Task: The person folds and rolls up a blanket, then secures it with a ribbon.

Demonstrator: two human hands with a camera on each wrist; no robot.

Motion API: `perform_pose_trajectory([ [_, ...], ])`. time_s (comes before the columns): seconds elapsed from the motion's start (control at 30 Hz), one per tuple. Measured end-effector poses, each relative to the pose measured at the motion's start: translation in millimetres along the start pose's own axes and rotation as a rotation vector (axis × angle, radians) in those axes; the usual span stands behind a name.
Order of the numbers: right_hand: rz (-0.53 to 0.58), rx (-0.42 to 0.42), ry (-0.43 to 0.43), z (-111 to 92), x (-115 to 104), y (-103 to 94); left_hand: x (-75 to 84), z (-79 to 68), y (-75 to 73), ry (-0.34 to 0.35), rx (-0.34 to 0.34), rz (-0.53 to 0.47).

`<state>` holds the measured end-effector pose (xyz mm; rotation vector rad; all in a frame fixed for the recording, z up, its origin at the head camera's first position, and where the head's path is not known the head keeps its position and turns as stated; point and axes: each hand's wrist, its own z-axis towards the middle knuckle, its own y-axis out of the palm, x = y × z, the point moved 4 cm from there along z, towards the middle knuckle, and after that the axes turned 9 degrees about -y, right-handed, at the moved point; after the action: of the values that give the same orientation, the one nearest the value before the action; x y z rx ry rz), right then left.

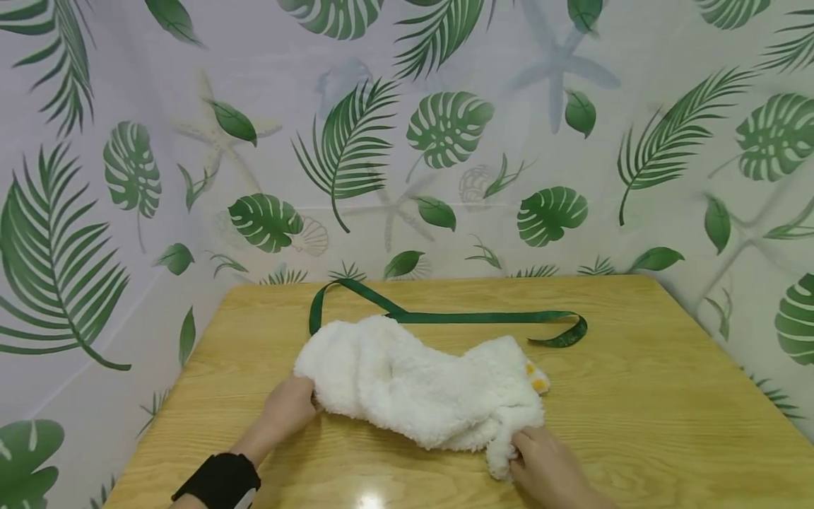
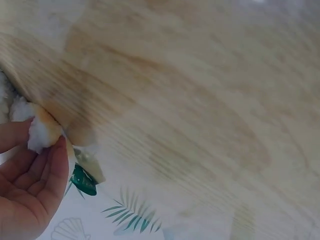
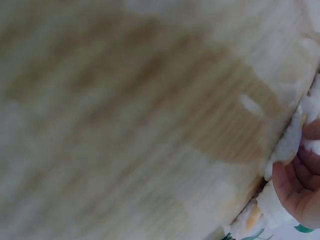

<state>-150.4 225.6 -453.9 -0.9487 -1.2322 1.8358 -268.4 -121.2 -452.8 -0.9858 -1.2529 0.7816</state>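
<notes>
I am watching one white fluffy cloth spreading between two hands over a table. The left hand is pinching the cloth's left end between thumb and fingers, and the right hand is gripping its near right corner. The cloth is lying between the hands and just forward of them, touching both; I cannot tell how much of its underside is touching the wood.

I am counting one cloth, one black wristband around the left wrist, and one green strap. Two yellow-orange patches are showing at the cloth's right side. The strap is running behind the cloth, looping at the left and curling at the right; one part is passing out of sight behind the fluff.

The table's far edge is running just beyond the strap, before a leaf-printed wall. The left edge is slanting past the left hand, while more wood is stretching from the right hand to the right edge.
</notes>
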Motion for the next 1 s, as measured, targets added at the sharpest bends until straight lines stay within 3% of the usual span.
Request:
perform_pose_trajectory([
  [0.13, -0.028, 0.059, -0.071, -1.1, 0.5, 1.2, -3.3, 0.9, 0.4, -0.006, 0.003, -0.011],
  [0.27, 0.068, 0.005, 0.064, 7.5, 12.0, -7.0, -8.0, 4.7, -10.6, -0.021, 0.015, 0.016],
  [0.37, 0.142, -0.027, 0.218, 11.9, 33.4, -30.2, -15.4, 7.6, -36.5, -0.065, 0.048, 0.028],
  [0.47, 0.178, 0.035, 0.306, 16.0, 64.7, -67.8, -22.6, 12.2, -73.1, -0.116, 0.098, 0.009],
  [0.53, 0.21, 0.079, 0.351, 19.5, 85.2, -94.3, -23.9, 16.1, -96.9, -0.113, 0.145, 0.011],
  [0.67, 0.238, 0.17, 0.375, 27.2, 113.5, -139.8, -17.5, 17.7, -138.5, -0.065, 0.253, -0.005],
  [0.8, 0.247, 0.225, 0.38, 28.4, 122.1, -173.6, -12.3, 10.7, -172.3, -0.011, 0.361, -0.001],
  [0.9, 0.225, 0.207, 0.374, 21.9, 116.5, -190.4, -9.8, 0.4, -190.0, 0.025, 0.352, -0.014],
  [1.0, 0.214, 0.128, 0.366, 9.2, 109.4, -196.5, -10.3, -14.8, -197.5, 0.044, 0.264, -0.017],
])
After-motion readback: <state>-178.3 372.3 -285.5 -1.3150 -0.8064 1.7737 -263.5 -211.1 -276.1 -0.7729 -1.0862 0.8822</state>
